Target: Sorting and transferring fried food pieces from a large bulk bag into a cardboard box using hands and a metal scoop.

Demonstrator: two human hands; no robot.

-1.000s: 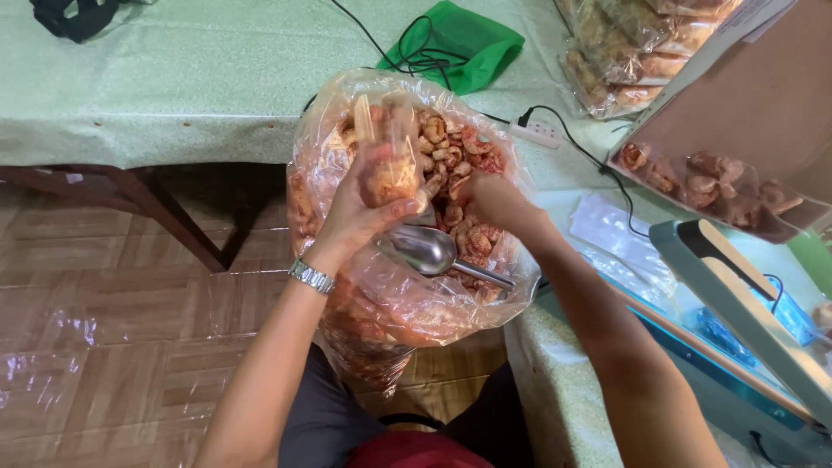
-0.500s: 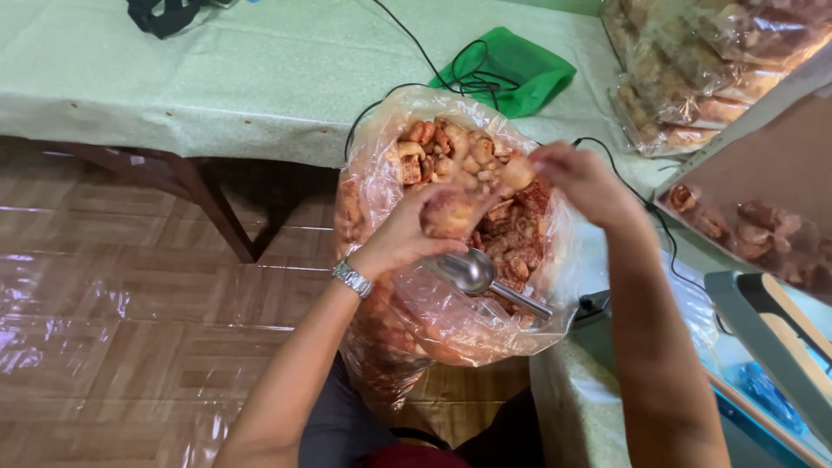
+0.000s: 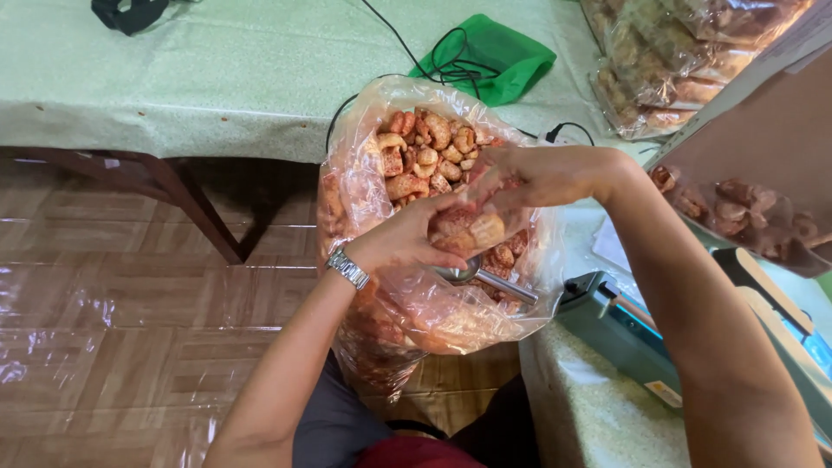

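A large clear plastic bag [image 3: 364,199] full of reddish fried snack pieces [image 3: 429,147] stands open in front of me. My left hand [image 3: 403,243], with a metal watch on the wrist, cups a small clear bag of snacks [image 3: 472,230] over the big bag's mouth. My right hand [image 3: 542,178] reaches in from the right and pinches the top of that small bag. A metal scoop [image 3: 485,279] lies in the big bag just under my hands, held by neither hand.
A table with a green cloth [image 3: 217,78] stands behind, with a green fabric bag and black cable [image 3: 485,56] on it. Packed snack bags [image 3: 676,61] lie at the top right. An open box [image 3: 745,191] with snacks and a teal heat sealer [image 3: 624,329] are on the right.
My right hand left the scoop inside the big bag and came up to the small bag held by my left hand. Both hands now hold it.
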